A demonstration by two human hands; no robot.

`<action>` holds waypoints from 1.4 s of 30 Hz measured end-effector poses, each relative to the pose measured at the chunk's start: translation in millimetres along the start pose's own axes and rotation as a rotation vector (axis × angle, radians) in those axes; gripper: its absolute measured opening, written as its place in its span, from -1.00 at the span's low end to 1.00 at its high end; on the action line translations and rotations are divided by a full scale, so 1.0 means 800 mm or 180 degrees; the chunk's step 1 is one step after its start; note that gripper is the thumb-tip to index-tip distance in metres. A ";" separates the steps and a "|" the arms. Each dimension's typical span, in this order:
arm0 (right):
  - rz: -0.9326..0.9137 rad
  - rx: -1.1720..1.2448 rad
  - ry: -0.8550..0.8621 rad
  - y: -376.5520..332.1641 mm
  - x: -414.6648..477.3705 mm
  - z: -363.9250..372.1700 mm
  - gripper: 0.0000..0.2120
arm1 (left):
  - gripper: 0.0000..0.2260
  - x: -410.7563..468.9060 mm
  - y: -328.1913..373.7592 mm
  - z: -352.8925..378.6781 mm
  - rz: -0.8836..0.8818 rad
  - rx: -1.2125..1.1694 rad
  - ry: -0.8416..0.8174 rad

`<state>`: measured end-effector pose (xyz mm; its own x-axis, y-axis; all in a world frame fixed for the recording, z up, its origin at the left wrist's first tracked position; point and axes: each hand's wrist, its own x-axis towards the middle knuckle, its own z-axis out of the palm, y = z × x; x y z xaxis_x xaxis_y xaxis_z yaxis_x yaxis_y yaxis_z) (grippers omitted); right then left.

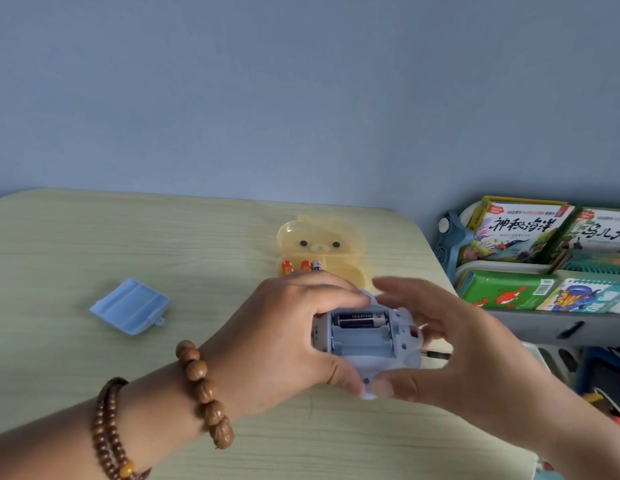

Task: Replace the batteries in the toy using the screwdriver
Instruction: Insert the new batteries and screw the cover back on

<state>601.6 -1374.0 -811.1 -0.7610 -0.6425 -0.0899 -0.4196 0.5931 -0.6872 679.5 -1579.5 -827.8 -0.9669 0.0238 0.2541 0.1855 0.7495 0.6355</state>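
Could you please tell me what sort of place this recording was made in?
Probably a child's room at home: a light wood-grain desk, a rack of children's picture books beside it, and a bear-shaped box of batteries.

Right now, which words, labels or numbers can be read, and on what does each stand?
"神秘海洋": cover of the left book.
"鸟儿天", cut by the frame: the right book.
The battery in the toy: print too blurred.
The barcode on the green book: too small.
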 end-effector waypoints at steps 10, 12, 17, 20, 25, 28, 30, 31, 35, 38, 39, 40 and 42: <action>-0.0187 0.0145 0.0187 0.005 -0.002 0.001 -0.27 | -0.06 -0.027 -0.042 -0.056 -0.0724 0.0755 -0.0569; -0.0207 0.0136 0.0200 0.004 -0.002 0.003 -0.27 | -0.08 -0.037 -0.049 -0.060 -0.0818 0.0781 -0.0679; -0.0206 0.0275 0.0160 0.007 -0.002 0.006 -0.27 | -0.21 -0.041 -0.052 -0.059 -0.0816 0.0672 -0.0593; -0.0249 0.0331 0.0161 0.008 -0.004 0.006 -0.27 | -0.31 -0.042 -0.048 -0.062 -0.0882 0.0609 -0.0517; -0.0301 0.0215 0.0225 0.015 -0.003 0.007 -0.25 | -0.63 -0.036 -0.052 -0.071 -0.0956 -0.0044 0.0179; -0.0285 0.0111 0.0246 0.017 -0.004 0.007 -0.26 | -0.64 -0.027 -0.045 -0.070 -0.0993 -0.0796 0.0462; -0.0233 0.0042 0.0238 0.015 -0.004 0.007 -0.28 | -0.72 -0.021 -0.034 -0.068 -0.0957 -0.1068 0.0336; -0.0220 0.0038 0.0228 0.015 -0.004 0.006 -0.27 | -0.72 -0.018 -0.030 -0.066 -0.0873 -0.0996 0.0327; -0.0232 0.0022 0.0222 0.015 -0.003 0.006 -0.26 | -0.72 -0.006 -0.015 -0.049 -0.0341 -0.0293 0.0390; -0.0246 0.0029 0.0220 0.014 -0.001 0.006 -0.27 | -0.86 -0.001 -0.007 -0.035 0.0077 0.0249 0.0348; -0.0240 0.0026 0.0214 0.014 0.000 0.006 -0.27 | -0.88 -0.001 -0.003 -0.032 0.0142 0.0317 0.0289; -0.0240 0.0022 0.0212 0.015 0.000 0.006 -0.28 | -0.89 0.000 0.001 -0.029 0.0193 0.0344 0.0215; -0.0238 0.0011 0.0194 0.014 0.000 0.006 -0.27 | -0.90 0.002 0.008 -0.025 0.0270 0.0427 0.0138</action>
<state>599.1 -1369.8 -822.7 -0.7564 -0.6541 0.0057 -0.4746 0.5428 -0.6929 682.3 -1587.9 -809.1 -0.9397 0.0644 0.3358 0.2383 0.8276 0.5082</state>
